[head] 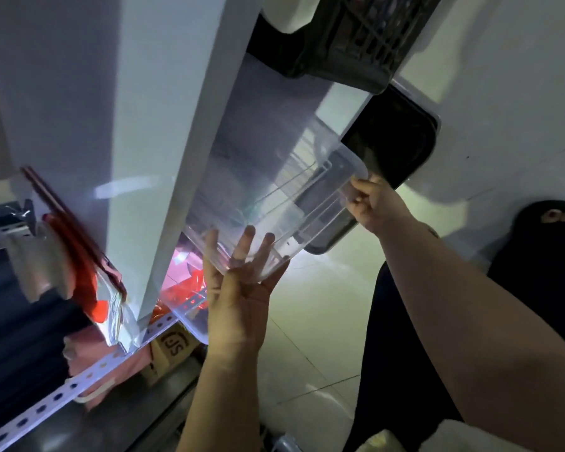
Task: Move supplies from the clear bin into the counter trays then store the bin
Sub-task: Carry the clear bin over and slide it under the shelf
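Observation:
The clear bin (274, 197) is tilted in the middle of the head view, held against a white shelf board (163, 132). It looks empty. My left hand (238, 288) presses flat against its near lower corner, fingers spread up the wall. My right hand (369, 203) grips the bin's rim on the right side. A dark tray (395, 141) lies just beyond the bin's far end.
A black slatted crate (356, 40) sits above on the shelf. Perforated metal shelf rails (88, 373) run lower left, with red packets (88, 272), another clear container (190, 308) and a cardboard box (173, 347). Pale tiled floor (307, 321) lies below.

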